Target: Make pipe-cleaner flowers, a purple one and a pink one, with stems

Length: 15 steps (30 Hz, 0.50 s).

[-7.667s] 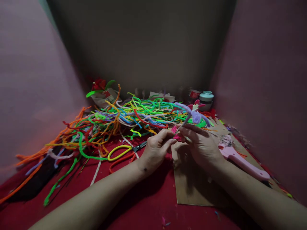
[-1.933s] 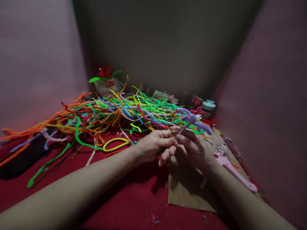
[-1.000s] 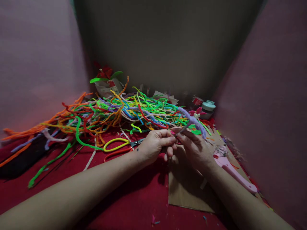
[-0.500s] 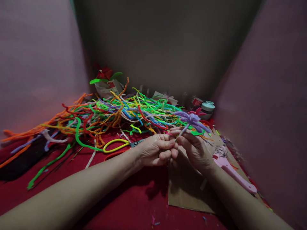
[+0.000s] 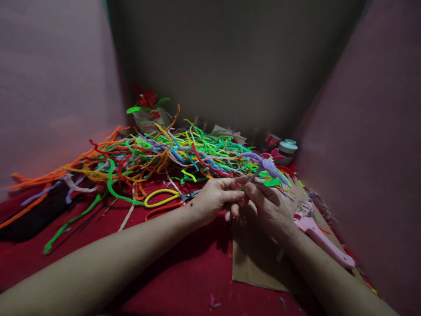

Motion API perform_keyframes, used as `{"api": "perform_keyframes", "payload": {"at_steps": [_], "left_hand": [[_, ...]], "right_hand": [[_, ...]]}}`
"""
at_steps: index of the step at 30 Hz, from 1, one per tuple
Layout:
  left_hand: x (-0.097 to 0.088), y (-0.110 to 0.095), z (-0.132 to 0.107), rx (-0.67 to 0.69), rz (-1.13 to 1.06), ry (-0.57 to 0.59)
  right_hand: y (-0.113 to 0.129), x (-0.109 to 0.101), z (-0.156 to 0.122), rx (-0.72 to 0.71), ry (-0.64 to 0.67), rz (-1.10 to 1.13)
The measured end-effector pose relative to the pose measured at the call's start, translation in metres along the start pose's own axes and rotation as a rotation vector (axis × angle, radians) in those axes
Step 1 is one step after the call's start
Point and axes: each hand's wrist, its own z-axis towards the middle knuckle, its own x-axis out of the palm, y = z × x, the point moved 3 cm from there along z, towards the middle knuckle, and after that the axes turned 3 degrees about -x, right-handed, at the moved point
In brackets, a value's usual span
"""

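Both my hands at the stem of a fuzzy purple flower.
My left fingers [image 5: 233, 196] pinch the low end of the stem [image 5: 252, 177], and my right fingers [image 5: 255, 194] pinch it just beside them; the purple flower [image 5: 268, 166] tips to the right, above my right knuckles. A magenta flower [image 5: 275, 154] shows right behind it. Under my right hand lies a cardboard sheet [image 5: 253, 267], with a pink-handled tool [image 5: 325, 241] to the right of my wrist. Scissors [image 5: 186, 197] with one yellow and one red handle loop lie beyond my left forearm on the red cloth [image 5: 177, 281]. Farther out spreads a tangled heap of pipe cleaners [image 5: 210, 151], with a teal-lidded jar [image 5: 287, 146] near its right end.
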Motion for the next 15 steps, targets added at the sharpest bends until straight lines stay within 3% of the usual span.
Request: {"api": "perform_keyframes", "payload": {"at_steps": [4, 9, 15], "left_hand": [[0.0003, 0.0000, -0.0010, -0.055, -0.042, 0.019], [0.0024, -0.0003, -0.0022, -0.104, -0.090, 0.053], [0.0008, 0.0030, -0.0008, -0.151, -0.174, 0.190]], "right_hand": [[-0.0008, 0.0000, 0.0012, 0.018, 0.039, 0.106], [0.0028, -0.0026, 0.0037, 0.035, 0.011, -0.017], [0.0028, -0.0018, 0.0037, -0.001, 0.033, 0.018]]}}
